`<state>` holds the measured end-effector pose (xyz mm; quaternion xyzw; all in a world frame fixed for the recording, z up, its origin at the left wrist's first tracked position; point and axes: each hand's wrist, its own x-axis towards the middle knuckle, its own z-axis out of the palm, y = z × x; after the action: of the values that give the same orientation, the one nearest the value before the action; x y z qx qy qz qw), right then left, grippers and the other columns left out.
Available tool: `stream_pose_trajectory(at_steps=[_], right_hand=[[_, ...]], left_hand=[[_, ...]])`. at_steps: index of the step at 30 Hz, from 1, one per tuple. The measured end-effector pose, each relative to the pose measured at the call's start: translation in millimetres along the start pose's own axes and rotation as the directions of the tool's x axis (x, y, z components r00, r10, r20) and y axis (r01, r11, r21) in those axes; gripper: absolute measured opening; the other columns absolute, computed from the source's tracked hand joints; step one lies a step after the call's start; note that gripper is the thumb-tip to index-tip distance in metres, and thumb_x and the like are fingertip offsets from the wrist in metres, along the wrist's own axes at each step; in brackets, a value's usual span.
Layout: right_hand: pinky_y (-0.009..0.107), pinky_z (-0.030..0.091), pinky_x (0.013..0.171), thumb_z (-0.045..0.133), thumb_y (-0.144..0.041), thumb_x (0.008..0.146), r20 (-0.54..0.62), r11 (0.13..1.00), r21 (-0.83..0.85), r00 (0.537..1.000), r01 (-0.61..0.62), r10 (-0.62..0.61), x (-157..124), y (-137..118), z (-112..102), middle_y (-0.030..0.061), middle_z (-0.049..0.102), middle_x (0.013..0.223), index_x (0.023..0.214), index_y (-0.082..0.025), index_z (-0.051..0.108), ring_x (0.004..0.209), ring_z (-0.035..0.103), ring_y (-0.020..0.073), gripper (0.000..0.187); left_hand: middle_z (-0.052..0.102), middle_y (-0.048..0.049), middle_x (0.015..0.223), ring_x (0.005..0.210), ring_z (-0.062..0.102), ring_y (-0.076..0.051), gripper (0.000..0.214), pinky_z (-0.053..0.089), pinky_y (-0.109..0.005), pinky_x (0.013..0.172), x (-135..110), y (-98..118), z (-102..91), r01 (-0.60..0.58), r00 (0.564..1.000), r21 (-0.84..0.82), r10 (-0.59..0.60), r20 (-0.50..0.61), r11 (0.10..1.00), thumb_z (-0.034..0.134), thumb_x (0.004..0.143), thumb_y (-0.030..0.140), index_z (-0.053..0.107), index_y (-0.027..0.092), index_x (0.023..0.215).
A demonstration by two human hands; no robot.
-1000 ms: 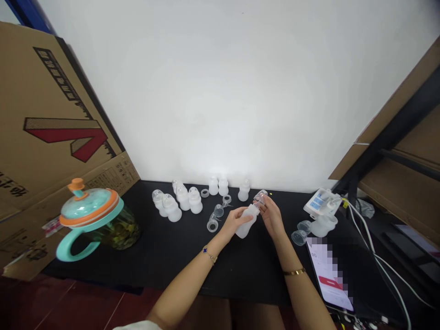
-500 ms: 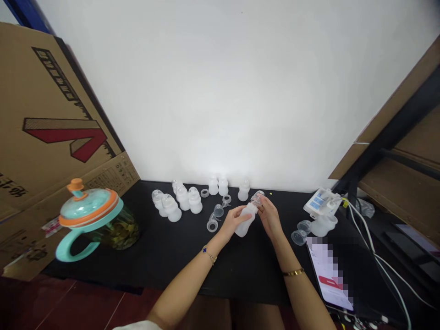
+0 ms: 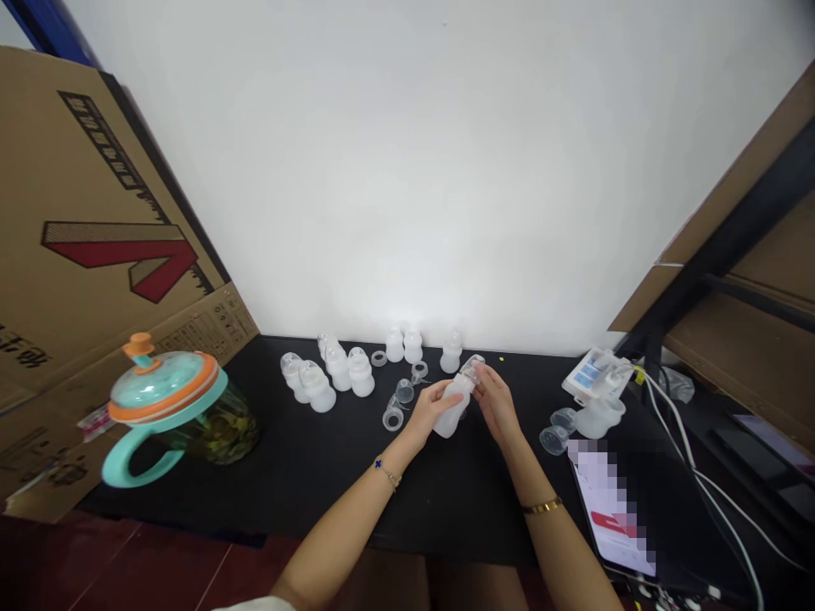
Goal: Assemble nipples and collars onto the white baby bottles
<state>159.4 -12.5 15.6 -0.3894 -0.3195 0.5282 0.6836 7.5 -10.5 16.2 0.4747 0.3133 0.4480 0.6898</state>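
My left hand (image 3: 428,410) is wrapped round the body of a white translucent baby bottle (image 3: 451,411), tilted above the black table (image 3: 331,467). My right hand (image 3: 491,400) pinches the clear cap (image 3: 472,367) at the bottle's top end. Just left of my hands lie loose clear rings and a small clear dome (image 3: 403,390). Several capped white bottles (image 3: 331,373) stand in a group further left, and three more bottles (image 3: 413,345) stand along the wall.
A glass jug with a teal handle and orange-teal lid (image 3: 169,407) stands at the left, in front of a large cardboard box (image 3: 82,238). At the right are clear cups (image 3: 555,433), a white device (image 3: 592,378), cables and a phone (image 3: 611,509).
Both hands and the bottle have shifted slightly left and away from me. The grip on the bottle and the cap looks the same.
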Motion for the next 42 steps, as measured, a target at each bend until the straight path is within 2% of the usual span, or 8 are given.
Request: stream_pose_trajectory(at_steps=[6, 19, 26, 33, 42], right_hand=[[0.031, 0.054, 0.077, 0.083, -0.049, 0.071, 0.005, 1.0, 0.004, 1.0, -0.003, 0.003, 0.7, 1.9, -1.2, 0.0038, 0.075, 0.093, 0.1, -0.022, 0.075, 0.086, 0.069, 0.0203, 0.04], [0.031, 0.054, 0.078, 0.082, -0.051, 0.072, 0.009, 0.999, -0.03, 1.0, 0.014, -0.014, -0.7, 2.0, -0.6, 0.0043, 0.075, 0.093, 0.102, -0.023, 0.075, 0.087, 0.069, 0.0212, 0.042], [0.033, 0.054, 0.079, 0.084, -0.053, 0.068, 0.001, 0.999, -0.04, 1.0, 0.014, -0.014, -0.7, 1.9, 1.0, 0.0042, 0.075, 0.093, 0.1, -0.023, 0.076, 0.086, 0.069, 0.0215, 0.045], [0.03, 0.054, 0.078, 0.082, -0.049, 0.072, 0.017, 0.999, -0.043, 1.0, 0.023, -0.023, -1.8, 2.1, 1.4, 0.0048, 0.075, 0.098, 0.103, -0.022, 0.075, 0.089, 0.068, 0.0209, 0.042], [0.03, 0.053, 0.079, 0.083, -0.049, 0.071, 0.011, 0.999, -0.044, 1.0, 0.024, -0.024, -1.3, 4.7, 0.5, 0.0044, 0.075, 0.099, 0.103, -0.023, 0.075, 0.089, 0.068, 0.0206, 0.042]], left_hand=[[0.074, -0.0095, 0.094, 0.083, 0.067, -0.023, 0.05, 0.048, -0.03, 0.075, -1.5, 0.6, 0.3, -0.021, 1.0, -0.001, 0.021, 0.014, 1.0, 0.083, 0.069, 0.042, 0.072, 0.012, 0.107], [0.075, -0.0098, 0.092, 0.079, 0.067, -0.023, 0.054, 0.047, -0.031, 0.074, -0.2, 0.3, 0.1, 0.02, 1.0, -0.005, -0.02, -0.004, 1.0, 0.085, 0.065, 0.044, 0.073, 0.012, 0.107], [0.074, -0.0096, 0.094, 0.081, 0.067, -0.023, 0.052, 0.047, -0.031, 0.074, -0.1, -1.8, -1.7, -0.002, 1.0, 0.008, 0.002, 0.007, 1.0, 0.083, 0.068, 0.045, 0.072, 0.013, 0.108], [0.074, -0.0101, 0.092, 0.078, 0.066, -0.023, 0.054, 0.047, -0.031, 0.072, -0.8, 1.7, 0.2, 0.025, 1.0, 0.001, -0.025, -0.012, 1.0, 0.084, 0.065, 0.044, 0.072, 0.012, 0.106], [0.074, -0.0097, 0.09, 0.076, 0.067, -0.023, 0.056, 0.048, -0.031, 0.073, 0.5, -0.6, -1.2, 0.026, 1.0, -0.013, -0.026, -0.002, 1.0, 0.084, 0.065, 0.046, 0.071, 0.012, 0.108]])
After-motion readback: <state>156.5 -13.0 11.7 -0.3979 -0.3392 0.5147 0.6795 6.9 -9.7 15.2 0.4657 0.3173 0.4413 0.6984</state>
